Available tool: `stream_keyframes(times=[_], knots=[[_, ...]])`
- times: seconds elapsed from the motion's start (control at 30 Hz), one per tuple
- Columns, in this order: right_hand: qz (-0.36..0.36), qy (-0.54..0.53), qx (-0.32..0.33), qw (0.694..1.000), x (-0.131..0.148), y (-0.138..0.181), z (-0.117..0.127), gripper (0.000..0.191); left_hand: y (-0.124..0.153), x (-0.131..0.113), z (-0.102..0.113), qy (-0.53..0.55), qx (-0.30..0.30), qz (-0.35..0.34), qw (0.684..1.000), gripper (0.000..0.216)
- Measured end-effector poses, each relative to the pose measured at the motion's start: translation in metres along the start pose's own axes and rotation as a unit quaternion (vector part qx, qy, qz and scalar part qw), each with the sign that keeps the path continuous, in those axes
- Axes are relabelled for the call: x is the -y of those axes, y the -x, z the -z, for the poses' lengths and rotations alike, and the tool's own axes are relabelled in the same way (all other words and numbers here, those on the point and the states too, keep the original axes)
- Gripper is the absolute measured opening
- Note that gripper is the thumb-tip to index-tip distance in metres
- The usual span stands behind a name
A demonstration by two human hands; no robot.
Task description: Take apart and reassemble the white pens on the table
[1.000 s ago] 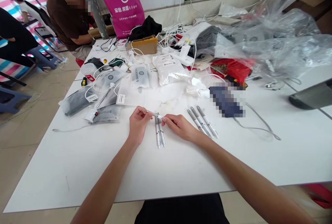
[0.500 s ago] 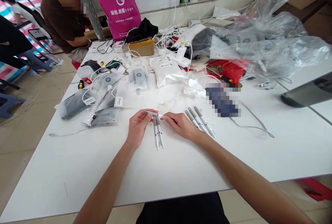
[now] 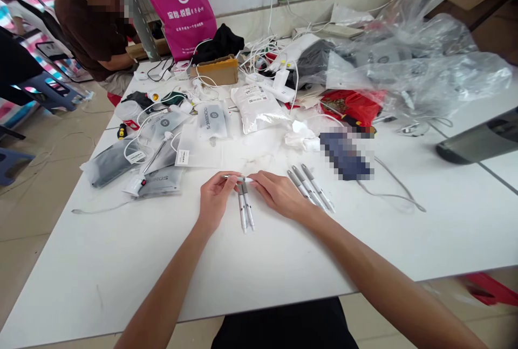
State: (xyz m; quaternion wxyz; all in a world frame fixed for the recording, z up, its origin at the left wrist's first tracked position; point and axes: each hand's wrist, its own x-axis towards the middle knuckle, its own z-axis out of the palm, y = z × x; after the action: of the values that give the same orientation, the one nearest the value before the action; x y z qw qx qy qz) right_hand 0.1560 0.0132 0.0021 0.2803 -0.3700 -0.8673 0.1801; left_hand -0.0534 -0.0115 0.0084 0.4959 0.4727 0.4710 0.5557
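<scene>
Steadily, both arms are reaching forward from the near edge of the white table [image 3: 283, 268], converging on one pen [image 3: 243, 179]. The left forearm [image 3: 162, 279] is slanting up and inward, and the left hand [image 3: 212, 196] is curling its fingers, pinching the pen's grey end against the thumb. The right forearm [image 3: 360, 254] is stretching in diagonally, with the right hand [image 3: 279, 192] turning its back upward and pinching the white end between thumb and fingers; its other fingertips are hiding beneath. The pen is lying nearly level between the hands, crossing over the far ends of two pens [image 3: 243, 211] that are pointing toward the person; whether it is touching them, I cannot tell. Three more pens [image 3: 309, 184] are resting just beyond the right wrist.
</scene>
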Motion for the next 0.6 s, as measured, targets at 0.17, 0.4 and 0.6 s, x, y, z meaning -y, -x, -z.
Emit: stream_keyframes(times=[0.17, 0.4, 0.6], knots=[[-0.008, 0.025, -0.021, 0.999, -0.002, 0.001, -0.006, 0.020, 0.001, 0.002, -0.002, -0.016, -0.014, 0.017, 1.000, 0.032], [-0.001, 0.001, -0.005, 1.000, 0.002, 0.000, 0.002, 0.028, 0.002, -0.001, -0.003, -0.001, 0.001, 0.002, 1.000, 0.026], [0.000, 0.002, -0.017, 1.000, -0.003, 0.000, 0.000, 0.027, 0.002, -0.002, -0.003, 0.009, 0.022, -0.001, 1.000, 0.022]])
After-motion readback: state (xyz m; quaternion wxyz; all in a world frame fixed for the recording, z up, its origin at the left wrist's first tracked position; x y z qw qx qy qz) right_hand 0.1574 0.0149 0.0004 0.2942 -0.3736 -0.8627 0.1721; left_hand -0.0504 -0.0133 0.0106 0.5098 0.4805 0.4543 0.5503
